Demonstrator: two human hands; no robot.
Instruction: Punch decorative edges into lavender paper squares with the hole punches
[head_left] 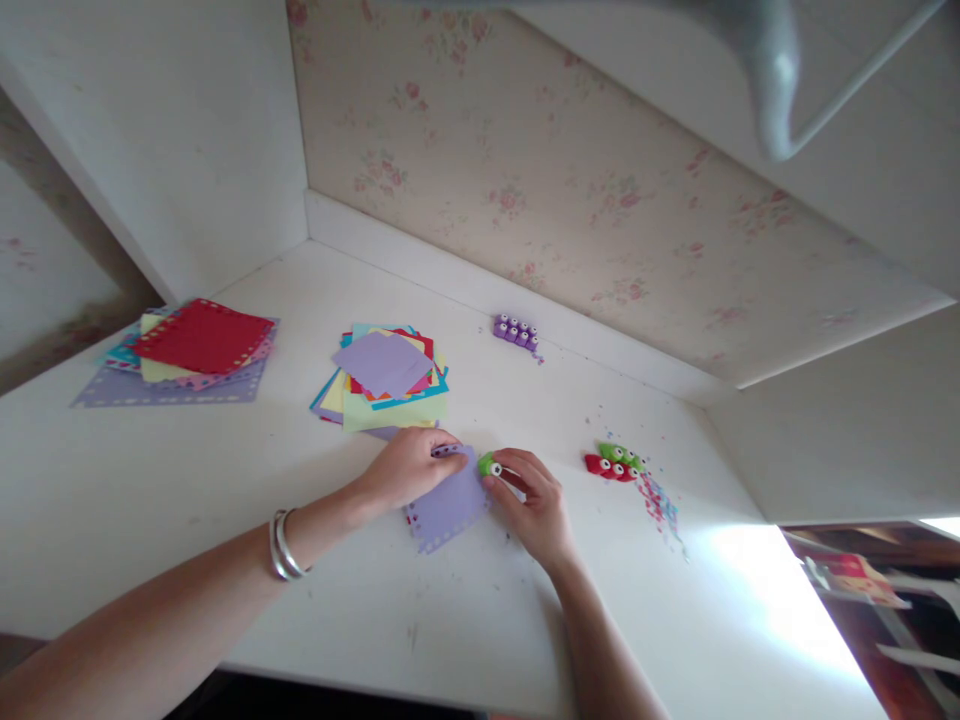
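Hands (411, 468) holding lavender paper (448, 508), green punch (486, 464)

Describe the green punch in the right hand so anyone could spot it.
On the white table, find the purple sheet in the left hand. At the sheet's edge, the right hand holds the green punch. It alone is held; the other green punches sit beside red ones.

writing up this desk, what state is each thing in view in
Lilac sheet: holed, in left hand
Green punch: in right hand, at sheet's edge
Purple punches: grouped
Red punches: lined up
Other green punches: beside red
Middle stack: uneven
Red sheet: holed, atop left pile
Paper scraps: scattered
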